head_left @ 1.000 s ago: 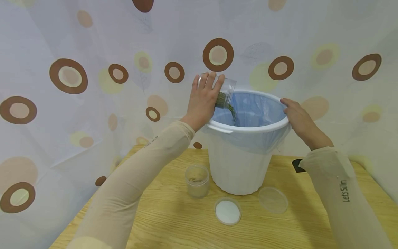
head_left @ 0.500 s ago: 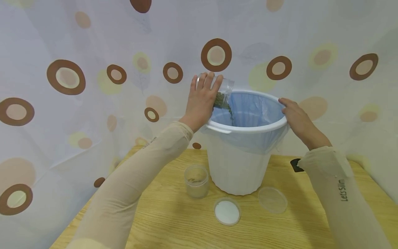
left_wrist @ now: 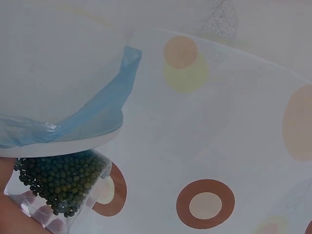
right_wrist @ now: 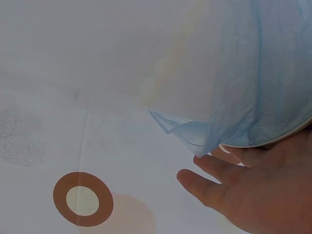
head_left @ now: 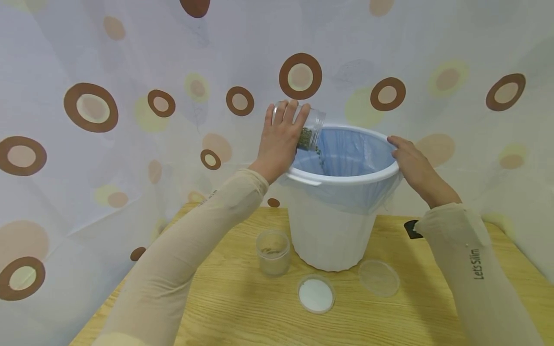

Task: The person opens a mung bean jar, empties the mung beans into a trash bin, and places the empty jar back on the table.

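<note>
My left hand (head_left: 279, 142) grips a clear plastic jar (head_left: 316, 121), tilted sideways over the near-left part of a white trash can's (head_left: 331, 235) mouth. Green mung beans (left_wrist: 61, 180) lie in the jar, and a thin trail of them drops into the can. A blue bag (head_left: 352, 151) lines the can and folds outside over its rim. My right hand (head_left: 417, 168) rests on the rim at the right side, its visible fingers fairly straight in the right wrist view. The thumb of my left hand is hidden in the head view.
On the wooden table (head_left: 242, 317), an uncapped clear jar (head_left: 273, 254) with brownish bits inside stands left of the can. A white-lined lid (head_left: 316, 294) and a clear lid (head_left: 379, 278) lie in front. A black object (head_left: 412, 229) sits near my right sleeve.
The falling stream of mung beans has thinned to scattered beans, and fewer beans show at the jar's mouth. Both hands stay nearly in place; the view shifts slightly.
</note>
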A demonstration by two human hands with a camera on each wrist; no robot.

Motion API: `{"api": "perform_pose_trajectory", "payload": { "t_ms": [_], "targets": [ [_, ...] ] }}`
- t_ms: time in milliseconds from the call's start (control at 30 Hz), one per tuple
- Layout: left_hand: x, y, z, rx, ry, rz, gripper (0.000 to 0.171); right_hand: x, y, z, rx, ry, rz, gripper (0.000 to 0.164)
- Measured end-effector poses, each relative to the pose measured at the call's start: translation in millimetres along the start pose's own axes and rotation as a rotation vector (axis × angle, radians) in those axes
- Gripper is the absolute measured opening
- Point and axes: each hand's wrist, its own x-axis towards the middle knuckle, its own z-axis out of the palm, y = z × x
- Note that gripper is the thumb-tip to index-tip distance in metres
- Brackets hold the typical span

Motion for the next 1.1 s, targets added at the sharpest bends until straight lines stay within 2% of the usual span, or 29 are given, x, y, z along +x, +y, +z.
{"api": "perform_pose_trajectory", "payload": {
  "t_ms": [367, 600, 967, 1100],
  "targets": [
    [2.2, -2.5, -0.7, -0.007, 0.018, 0.024, 0.068, 0.8, 0.5, -1.3, -0.004, 0.01, -0.029, 0.057],
    [2.6, -3.1, -2.0, -0.016, 0.038, 0.051, 0.068, 1.2, -0.8, -2.2, -0.003, -0.003, 0.008, 0.057],
    [5.3, -2.7, -5.6, -0.021, 0.099, 0.072, 0.067, 1.9, 0.0, -3.4, 0.004, -0.007, -0.006, 0.058],
    [5.7, -1.4, -6.7, -0.018, 0.094, 0.077, 0.066, 0.9, -0.6, -2.5, -0.002, -0.007, 0.0, 0.058]
  ]
}}
